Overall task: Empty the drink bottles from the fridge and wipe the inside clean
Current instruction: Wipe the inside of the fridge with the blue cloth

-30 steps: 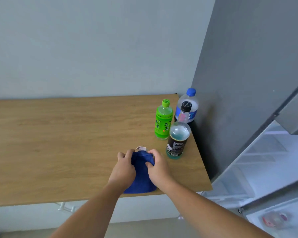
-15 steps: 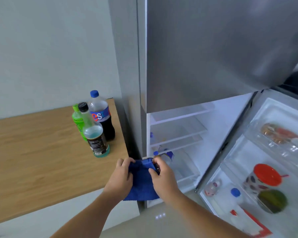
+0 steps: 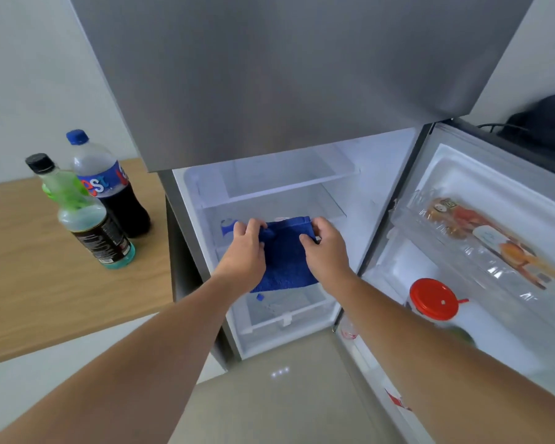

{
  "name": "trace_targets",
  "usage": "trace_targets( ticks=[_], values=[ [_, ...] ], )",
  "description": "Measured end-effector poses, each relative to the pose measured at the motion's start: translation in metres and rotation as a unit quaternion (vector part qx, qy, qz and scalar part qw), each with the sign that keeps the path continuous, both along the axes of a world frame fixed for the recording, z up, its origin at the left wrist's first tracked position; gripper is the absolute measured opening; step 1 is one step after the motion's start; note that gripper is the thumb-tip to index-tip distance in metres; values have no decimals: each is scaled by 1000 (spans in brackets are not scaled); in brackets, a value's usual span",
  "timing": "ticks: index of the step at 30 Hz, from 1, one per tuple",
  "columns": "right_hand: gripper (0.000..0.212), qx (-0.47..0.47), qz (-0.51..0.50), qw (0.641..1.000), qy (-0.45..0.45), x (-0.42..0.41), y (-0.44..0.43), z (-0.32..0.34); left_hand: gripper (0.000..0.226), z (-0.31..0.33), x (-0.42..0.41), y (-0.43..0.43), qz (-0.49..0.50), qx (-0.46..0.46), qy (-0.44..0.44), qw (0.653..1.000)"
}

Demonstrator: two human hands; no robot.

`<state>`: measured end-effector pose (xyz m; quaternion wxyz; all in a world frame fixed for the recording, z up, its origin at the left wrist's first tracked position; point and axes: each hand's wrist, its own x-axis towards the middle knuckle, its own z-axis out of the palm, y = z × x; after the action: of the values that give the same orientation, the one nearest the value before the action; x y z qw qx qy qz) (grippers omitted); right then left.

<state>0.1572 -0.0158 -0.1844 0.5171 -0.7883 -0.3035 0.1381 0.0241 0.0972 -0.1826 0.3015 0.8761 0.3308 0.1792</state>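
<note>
I hold a blue cloth (image 3: 284, 254) stretched between both hands in front of the open fridge (image 3: 269, 174). My left hand (image 3: 245, 251) grips its left top edge and my right hand (image 3: 326, 251) grips its right top corner. Behind the cloth are white shelves (image 3: 285, 184). A blue-capped item (image 3: 227, 226) shows on a shelf left of my left hand, and another blue cap (image 3: 260, 296) lies in the bottom drawer. On the wooden table (image 3: 45, 283) stand three bottles: a dark one with a black cap (image 3: 90, 219), a cola bottle with a blue cap (image 3: 109, 187) and a green one (image 3: 66, 192) mostly hidden.
The fridge door (image 3: 462, 251) stands open to the right, with a red-lidded jar (image 3: 434, 298) and a clear tray of packets (image 3: 481, 232) in its racks. The closed grey freezer door (image 3: 285, 75) hangs overhead. A dark object (image 3: 545, 120) sits at far right.
My view turned from the table to the fridge. Both hands lifted the blue cloth off the table, carried it right, and now spread it in front of the fridge shelves.
</note>
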Motion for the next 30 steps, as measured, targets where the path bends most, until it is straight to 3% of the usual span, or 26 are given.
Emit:
trace_targets(
  ticks=[18, 30],
  values=[
    [10, 1, -55, 998, 9, 34, 16, 7, 31, 11, 40, 22, -20, -1, 15, 1000],
    [11, 3, -61, 998, 3, 18, 40, 10, 28, 27, 20, 45, -20, -4, 36, 999]
  ],
)
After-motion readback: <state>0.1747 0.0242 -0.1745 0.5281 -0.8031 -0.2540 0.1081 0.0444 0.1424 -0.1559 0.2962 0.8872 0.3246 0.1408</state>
